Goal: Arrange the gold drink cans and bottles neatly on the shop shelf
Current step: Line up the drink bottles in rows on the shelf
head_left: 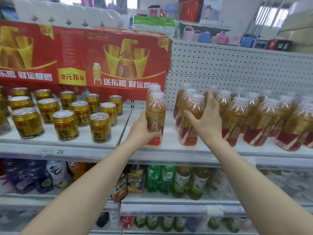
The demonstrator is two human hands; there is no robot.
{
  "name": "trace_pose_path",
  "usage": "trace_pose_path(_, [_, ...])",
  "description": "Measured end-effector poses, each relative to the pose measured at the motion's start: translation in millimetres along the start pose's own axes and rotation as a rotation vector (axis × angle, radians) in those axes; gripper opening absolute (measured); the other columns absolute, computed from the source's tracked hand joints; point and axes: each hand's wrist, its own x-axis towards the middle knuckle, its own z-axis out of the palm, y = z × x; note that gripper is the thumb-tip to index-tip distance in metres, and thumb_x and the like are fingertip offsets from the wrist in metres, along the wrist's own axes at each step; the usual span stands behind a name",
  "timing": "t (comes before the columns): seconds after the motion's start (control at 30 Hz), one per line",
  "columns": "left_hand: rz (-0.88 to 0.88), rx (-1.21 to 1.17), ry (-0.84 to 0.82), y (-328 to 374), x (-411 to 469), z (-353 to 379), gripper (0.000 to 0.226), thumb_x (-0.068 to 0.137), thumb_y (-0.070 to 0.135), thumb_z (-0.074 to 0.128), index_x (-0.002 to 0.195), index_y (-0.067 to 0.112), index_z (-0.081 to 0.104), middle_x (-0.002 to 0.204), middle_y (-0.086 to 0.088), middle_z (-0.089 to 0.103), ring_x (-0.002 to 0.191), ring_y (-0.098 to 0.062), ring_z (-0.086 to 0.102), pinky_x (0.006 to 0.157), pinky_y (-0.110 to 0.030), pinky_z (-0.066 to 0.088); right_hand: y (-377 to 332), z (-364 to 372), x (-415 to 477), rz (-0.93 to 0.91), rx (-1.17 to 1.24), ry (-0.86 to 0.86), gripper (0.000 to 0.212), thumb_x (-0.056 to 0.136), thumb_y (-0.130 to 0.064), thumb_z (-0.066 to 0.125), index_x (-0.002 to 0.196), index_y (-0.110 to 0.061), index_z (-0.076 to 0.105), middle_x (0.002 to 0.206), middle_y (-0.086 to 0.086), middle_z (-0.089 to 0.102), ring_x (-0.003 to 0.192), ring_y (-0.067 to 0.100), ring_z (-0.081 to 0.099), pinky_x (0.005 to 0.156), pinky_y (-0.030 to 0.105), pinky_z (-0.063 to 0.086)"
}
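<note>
Straightening the bottles was the step in hand; the left hand (144,128) gripped a gold bottle (155,114) at the shelf (169,150) front; the right hand (207,121) lay open, fingers (211,100) spread against the neighbouring bottles (189,122); next, probably, sliding the gripped bottle snug beside them.

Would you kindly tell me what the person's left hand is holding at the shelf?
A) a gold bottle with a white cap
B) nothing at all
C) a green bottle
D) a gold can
A: the left hand has its fingers curled round the upright gold bottle with a white cap, while the gold cans stand untouched further left.
</note>
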Motion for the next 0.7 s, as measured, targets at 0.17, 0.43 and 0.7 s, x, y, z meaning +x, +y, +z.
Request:
trace_pose_path(0.17, [-0.04, -0.017, 0.07, 1, 1, 10, 0.083, 0.071, 0.031, 0.085, 0.138, 0.027, 0.036, 0.127, 0.005, 0.061, 0.114, -0.017, 0.06, 0.096, -0.041, 0.052, 5, 6, 7, -0.037, -0.015, -0.072, 0.095, 0.083, -0.047, 0.075, 0.154, -0.036, 0.012, 0.149, 0.008, 0.042, 0.12, 0.032, 0.057, 0.092, 0.045, 0.048])
trace_pose_path(0.43, [-0.061, 0.025, 0.113, -1, 4, 14, 0.089, 0.07, 0.034, 0.086, 0.141, 0.025, 0.033, 0.131, 0.003, 0.058, 0.118, -0.019, 0.058, 0.098, -0.043, 0.051, 5, 6, 10, -0.043, -0.093, -0.058, 0.076, 0.087, -0.042, 0.072, 0.143, -0.03, 0.022, 0.124, 0.012, 0.054, 0.091, 0.033, 0.064, 0.079, 0.038, 0.046])
trace_pose_path(0.7, [-0.028, 0.046, 0.094, -5, 7, 9, 0.085, 0.069, 0.037, 0.086, 0.136, 0.025, 0.036, 0.129, 0.003, 0.059, 0.116, -0.019, 0.059, 0.096, -0.043, 0.052, 1, 5, 8, -0.022, -0.108, -0.083, 0.08, 0.086, -0.046, 0.073, 0.146, -0.032, 0.021, 0.129, 0.011, 0.053, 0.101, 0.033, 0.063, 0.08, 0.036, 0.042])
